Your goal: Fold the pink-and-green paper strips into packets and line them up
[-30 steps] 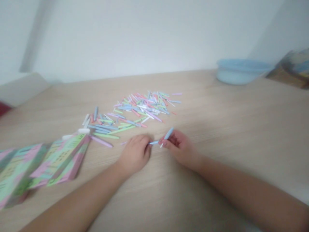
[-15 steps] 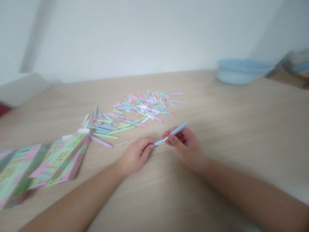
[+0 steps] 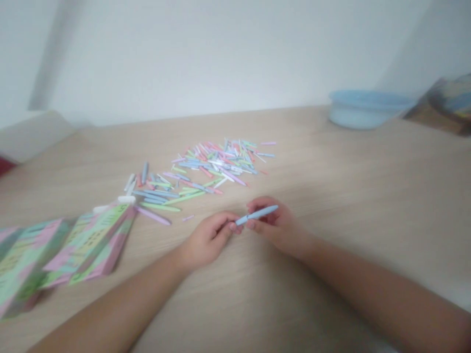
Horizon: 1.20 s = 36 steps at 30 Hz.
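A light blue pen [image 3: 262, 213] is held between my two hands above the table's middle, its pointed end up and to the right. My left hand [image 3: 211, 238] pinches its lower left end between thumb and fingers. My right hand [image 3: 281, 225] has thumb and fingers closed around its middle. The two blue parts of the pen meet, with no white refill showing between them. Beyond my hands lies a loose pile of pen parts [image 3: 221, 159] in blue, green, pink, purple and white. A purple pen barrel [image 3: 152, 214] rests to the left.
Several pink and green patterned boxes [image 3: 90, 240] lie at the left, with small white pieces [image 3: 127, 199] by their far end. A light blue basin [image 3: 368, 110] stands at the back right of the wooden table [image 3: 368, 196]. A white wall rises behind.
My right hand has brought the long blue part down and left against the short one. The white refill that showed between them is now covered.
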Tool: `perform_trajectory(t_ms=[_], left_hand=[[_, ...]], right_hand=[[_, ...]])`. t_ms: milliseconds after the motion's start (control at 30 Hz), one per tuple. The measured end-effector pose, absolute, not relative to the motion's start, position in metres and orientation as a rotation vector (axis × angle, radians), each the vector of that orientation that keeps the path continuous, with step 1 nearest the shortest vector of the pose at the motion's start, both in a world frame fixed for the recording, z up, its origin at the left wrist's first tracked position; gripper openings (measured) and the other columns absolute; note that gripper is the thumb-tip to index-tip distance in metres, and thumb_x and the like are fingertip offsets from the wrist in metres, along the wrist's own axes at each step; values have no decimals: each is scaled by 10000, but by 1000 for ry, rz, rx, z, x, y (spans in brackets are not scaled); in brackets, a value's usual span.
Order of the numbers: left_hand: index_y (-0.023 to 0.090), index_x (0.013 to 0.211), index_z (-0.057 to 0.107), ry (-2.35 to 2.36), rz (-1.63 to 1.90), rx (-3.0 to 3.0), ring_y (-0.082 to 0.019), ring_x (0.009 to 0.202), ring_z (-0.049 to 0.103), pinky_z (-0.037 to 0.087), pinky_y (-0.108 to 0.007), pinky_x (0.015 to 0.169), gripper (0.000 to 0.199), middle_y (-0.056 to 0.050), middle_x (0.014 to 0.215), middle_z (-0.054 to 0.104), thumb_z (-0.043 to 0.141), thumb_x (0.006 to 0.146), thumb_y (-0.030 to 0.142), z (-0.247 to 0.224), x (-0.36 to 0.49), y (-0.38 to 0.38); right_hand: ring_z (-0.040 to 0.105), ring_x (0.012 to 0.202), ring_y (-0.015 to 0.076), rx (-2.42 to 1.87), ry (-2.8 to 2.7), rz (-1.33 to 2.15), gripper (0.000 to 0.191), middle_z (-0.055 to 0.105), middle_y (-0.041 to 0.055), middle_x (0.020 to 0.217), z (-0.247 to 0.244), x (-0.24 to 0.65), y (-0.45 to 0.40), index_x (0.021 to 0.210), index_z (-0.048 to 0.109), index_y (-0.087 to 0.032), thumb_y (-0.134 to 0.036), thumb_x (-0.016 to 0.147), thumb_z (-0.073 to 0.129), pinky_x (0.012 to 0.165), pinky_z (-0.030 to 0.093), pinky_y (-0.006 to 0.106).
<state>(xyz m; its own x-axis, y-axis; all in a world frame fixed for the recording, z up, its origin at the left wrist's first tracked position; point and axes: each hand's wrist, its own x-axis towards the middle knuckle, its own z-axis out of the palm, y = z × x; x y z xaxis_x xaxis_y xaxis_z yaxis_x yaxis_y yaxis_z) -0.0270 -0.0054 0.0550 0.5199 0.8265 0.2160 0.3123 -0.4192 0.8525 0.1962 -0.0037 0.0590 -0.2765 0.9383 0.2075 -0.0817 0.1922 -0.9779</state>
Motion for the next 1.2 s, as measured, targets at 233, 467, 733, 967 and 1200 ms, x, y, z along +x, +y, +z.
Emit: perform_trajectory(t_ms=[233, 467, 733, 967, 1200], left_hand=[[204, 1074, 671, 933, 823, 1979, -171, 885, 656, 519, -298, 836, 267, -37, 947, 716, 475, 1049, 383, 53, -28, -3], [191, 1095, 667, 934, 854, 1933, -165, 855, 643, 510, -284, 790, 289, -39, 917, 697, 475, 1049, 404, 50, -31, -2], [197, 1027, 658, 1016, 850, 2002, -149, 743, 596, 477, -256, 685, 261, -8, 810, 643, 479, 1044, 386, 54, -32, -2], [203, 1125, 650, 1023, 795, 2319, -187, 955, 646, 497, -300, 869, 226, -55, 1023, 701, 459, 1043, 292, 59, -35, -4], [207, 1132, 655, 1189, 811, 2285, -195, 968, 664, 505, -310, 886, 248, -51, 1040, 718, 454, 1049, 328, 51, -37, 4]], right_hand=[[623, 783, 147, -774, -1576, 1269, 561, 580, 45, 1084, 70, 208, -9, 1260, 508, -293, -498, 825, 797, 633, 530, 267], [623, 720, 185, -961, -1786, 1006, 295, 666, 31, 808, 78, 220, -8, 1029, 669, -241, -518, 926, 680, 627, 499, 302], [517, 593, 134, -1114, -1913, 916, 255, 639, -2, 715, 86, 229, 4, 928, 746, -210, -459, 876, 734, 521, 368, 261], [481, 577, 146, -1268, -2379, 528, 436, 551, -7, 603, 94, 238, 7, 715, 655, -201, -550, 970, 598, 566, 286, 294], [606, 844, 176, -1057, -2387, 506, 175, 654, 69, 1064, 90, 241, 13, 1096, 652, -205, -338, 983, 636, 762, 450, 290]])
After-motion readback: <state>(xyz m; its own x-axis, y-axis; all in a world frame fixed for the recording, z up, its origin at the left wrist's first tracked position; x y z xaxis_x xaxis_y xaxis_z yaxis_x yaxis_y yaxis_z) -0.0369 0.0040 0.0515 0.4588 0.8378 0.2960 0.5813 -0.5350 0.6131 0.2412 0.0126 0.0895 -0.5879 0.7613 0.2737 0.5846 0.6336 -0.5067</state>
